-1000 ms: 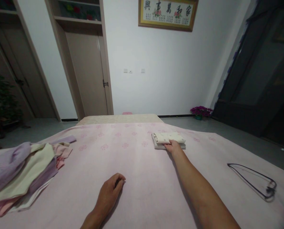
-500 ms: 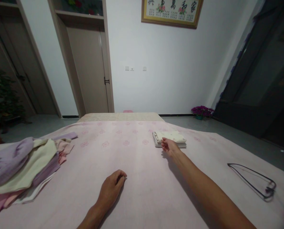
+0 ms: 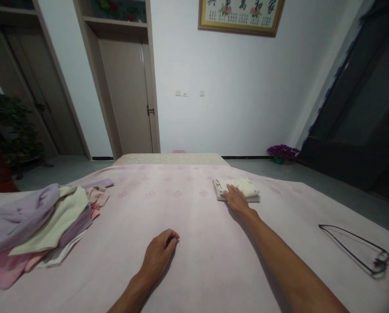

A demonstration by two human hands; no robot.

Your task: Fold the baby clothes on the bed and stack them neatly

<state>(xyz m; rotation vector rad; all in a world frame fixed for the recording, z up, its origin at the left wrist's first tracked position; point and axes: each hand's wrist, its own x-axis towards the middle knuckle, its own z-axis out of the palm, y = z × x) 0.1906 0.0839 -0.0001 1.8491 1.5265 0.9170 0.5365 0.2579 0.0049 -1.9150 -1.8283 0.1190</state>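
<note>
While some folded cream cloth (image 3: 247, 187), centre-right, is touched by a flattish right hand (image 3: 238, 201), nothing's gripped; left hand (image 3: 159, 253), lower-centre, half-curled, empty.

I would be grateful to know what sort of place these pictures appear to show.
Most likely a room in a home: a framed calligraphy picture hangs on the white wall, purple flowers stand near its foot, and a loose heap of fabrics lies on a flowered pink cover.

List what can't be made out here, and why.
In the head view:
Cream folded cloth: near side partly covered by the right hand.
Left hand: palm hidden beneath it.
Clothes pile: left end cut off by the view's edge.
Framed picture: fine lettering too small.
</note>
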